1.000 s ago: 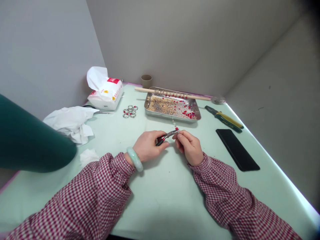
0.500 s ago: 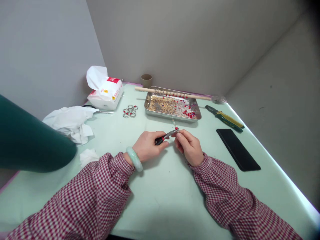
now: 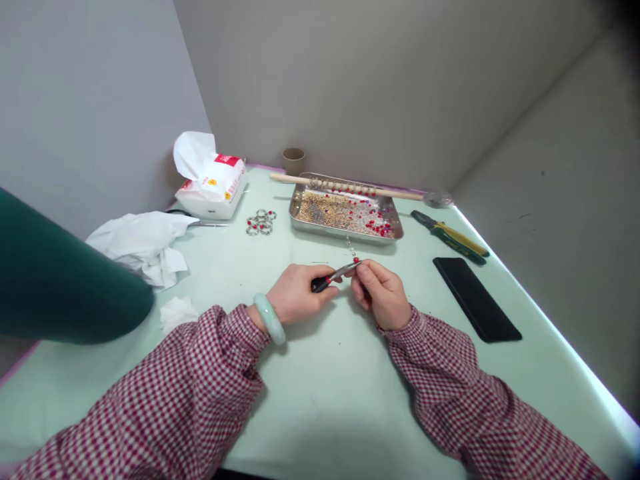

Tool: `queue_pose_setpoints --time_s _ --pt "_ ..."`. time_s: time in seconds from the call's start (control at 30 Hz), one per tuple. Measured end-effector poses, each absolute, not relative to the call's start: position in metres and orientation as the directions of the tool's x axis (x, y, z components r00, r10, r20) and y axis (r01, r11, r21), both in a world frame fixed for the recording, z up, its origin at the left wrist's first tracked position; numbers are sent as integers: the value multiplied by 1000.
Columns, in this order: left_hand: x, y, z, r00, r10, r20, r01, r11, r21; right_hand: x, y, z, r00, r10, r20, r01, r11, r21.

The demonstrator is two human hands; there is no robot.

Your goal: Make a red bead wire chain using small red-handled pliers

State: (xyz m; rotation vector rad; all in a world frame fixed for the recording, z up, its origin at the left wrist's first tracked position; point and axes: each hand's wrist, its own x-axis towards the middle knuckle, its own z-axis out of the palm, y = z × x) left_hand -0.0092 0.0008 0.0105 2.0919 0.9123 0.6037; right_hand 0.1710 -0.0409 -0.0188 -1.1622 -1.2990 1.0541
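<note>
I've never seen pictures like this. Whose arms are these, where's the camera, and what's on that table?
There is no robot here: these are a person's own bare hands. One camera, worn on the head, looks forward and down. The left hand holds small pliers. The right hand pinches a tiny piece at their tips, too small to make out, beside a red bead. Beyond is a metal tray of small gold-coloured, clear and red bits, with a wooden stick across it. Some beaded rings and a tissue pack lie to the left; a green-and-yellow tool and a flat black object lie to the right.
</note>
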Motion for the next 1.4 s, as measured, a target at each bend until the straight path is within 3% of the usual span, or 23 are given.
queue_pose_setpoints --time_s 0.27,0.67,1.27,1.4 --pt "-11 3 9 679 729 82 329 -403 854 175 -39 -22 -45 996 71 -111 66 -992" --pt "-9 2 7 614 762 205 491 -573 656 168 -40 -18 79 990 114 88 107 -990" --pt "-10 3 5 616 755 225 494 -592 637 168 -39 -18 58 992 111 114 104 -988" --pt "-11 3 6 624 755 202 481 -575 662 172 -38 -19 22 996 91 54 90 -995"
